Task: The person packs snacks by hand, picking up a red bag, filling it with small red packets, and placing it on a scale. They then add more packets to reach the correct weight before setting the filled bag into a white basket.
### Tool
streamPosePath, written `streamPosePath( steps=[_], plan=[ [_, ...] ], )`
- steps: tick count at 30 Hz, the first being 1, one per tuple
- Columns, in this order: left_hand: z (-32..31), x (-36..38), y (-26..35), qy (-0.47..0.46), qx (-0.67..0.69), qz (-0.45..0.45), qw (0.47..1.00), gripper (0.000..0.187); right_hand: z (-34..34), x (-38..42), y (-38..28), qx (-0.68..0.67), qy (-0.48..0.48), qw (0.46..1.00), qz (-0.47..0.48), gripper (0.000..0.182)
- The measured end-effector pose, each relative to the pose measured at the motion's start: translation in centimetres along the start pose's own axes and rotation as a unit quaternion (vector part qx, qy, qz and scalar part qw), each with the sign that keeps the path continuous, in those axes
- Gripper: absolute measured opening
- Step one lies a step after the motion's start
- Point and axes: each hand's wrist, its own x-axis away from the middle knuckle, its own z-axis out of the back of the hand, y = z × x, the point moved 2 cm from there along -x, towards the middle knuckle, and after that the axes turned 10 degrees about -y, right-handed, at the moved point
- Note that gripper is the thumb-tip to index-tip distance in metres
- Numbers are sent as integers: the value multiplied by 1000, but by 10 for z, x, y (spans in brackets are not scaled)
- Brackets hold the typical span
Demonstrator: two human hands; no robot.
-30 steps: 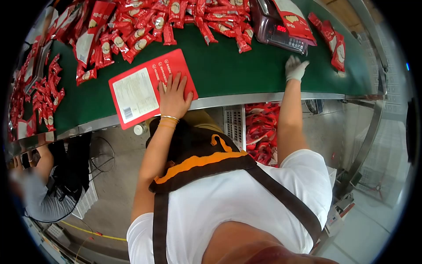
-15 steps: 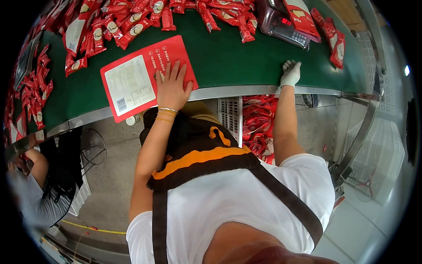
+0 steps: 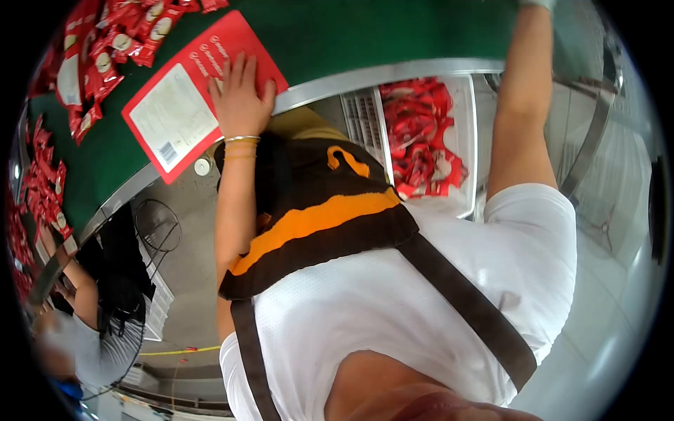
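Note:
My left hand [image 3: 243,98] lies flat, fingers stretched out, on a large red packaging pouch [image 3: 260,52]. The pouch rests on the green work surface with its white label and barcode facing up, and its near corner juts past the metal edge. Of my right hand [image 3: 538,3], only the gloved wrist end shows at the top edge of the view; its fingers are cut off. To the left of the pouch, small red sachets [image 3: 160,28] lie in a heap.
A white crate [image 3: 472,140] with red packets inside stands below the table's metal edge [image 3: 393,72]. More sachets [image 3: 45,182] lie at the far left, where another person [image 3: 105,337] reaches toward the surface. A small white round thing [image 3: 203,166] is under the edge.
My right arm has stretched farther forward, carrying the hand almost out of view. The view has shifted, so the scale and far sachets no longer show. My left hand stays on the pouch.

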Motion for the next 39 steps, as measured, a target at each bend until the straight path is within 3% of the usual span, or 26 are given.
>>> streamPosePath(
  steps=[2,6,8,9,11,12,14,15,17,18,19,20,21,23,24,26,27,28,29,31,33,34,35,37,39],
  plan=[
    [-3,0,0,5,-6,-6,1000,54,31,58,-38,190,59,980,22,35],
    [-6,-1,1,-1,-32,-12,999,55,133,194,-54,262,114,958,-18,39],
    [-9,-1,0,0,-31,-26,999,55,140,268,-34,335,145,927,-85,30],
    [-11,-1,-1,5,-29,-27,999,56,174,295,-6,384,120,906,-132,26],
    [-15,-1,-4,0,-36,-34,999,56,207,350,60,577,48,795,-180,37],
    [-17,-1,-5,6,-35,-37,999,56,210,376,95,559,64,782,-268,41],
    [-18,-1,-6,13,-42,-39,998,56,224,428,181,540,58,780,-312,42],
    [-18,-1,-7,11,-48,-39,998,56,240,452,241,550,48,751,-364,35],
    [-19,-2,-7,12,-44,-38,998,55,193,479,295,745,-258,555,-265,25],
    [-21,0,-6,11,-49,-37,998,55,171,489,326,690,-268,602,-299,29],
    [-24,3,-6,3,-46,-44,998,55,148,494,347,520,-174,725,-417,33],
    [-19,-2,-11,5,-52,-50,997,55,115,488,359,261,-18,805,-533,39],
    [-18,-2,-10,12,-64,-54,996,55,99,478,361,157,15,808,-567,45],
    [-19,-1,-11,3,-73,-53,996,54,90,452,348,97,-23,805,-585,58],
    [-17,-2,-10,-6,-83,-47,995,54,93,438,335,110,-53,814,-568,65],
    [-9,-4,-11,-16,-102,-28,994,56,94,418,307,227,-128,861,-437,56],
    [-11,2,-6,-36,-131,-11,991,57,95,399,294,283,-153,895,-310,56],
    [-18,15,14,-54,-102,-20,993,58,95,391,284,269,-172,882,-347,46],
    [-5,16,10,-43,-101,2,994,59,70,372,228,192,-111,904,-365,38],
    [-1,15,7,-69,-42,19,997,61,47,346,206,119,-123,926,-335,33],
    [0,19,8,-61,-69,6,996,59,-39,292,146,101,-186,954,-213,32],
    [-6,25,15,-67,-63,-8,996,58,-49,292,135,109,-167,950,-238,31],
    [-1,22,9,-50,-64,0,997,57,-106,259,121,90,-265,950,-140,31],
    [2,22,7,-50,-61,5,997,57,-131,232,143,160,-329,928,-74,32],
    [5,25,2,-48,-57,10,997,56,-233,201,112,263,-380,883,77,37]
  ],
)
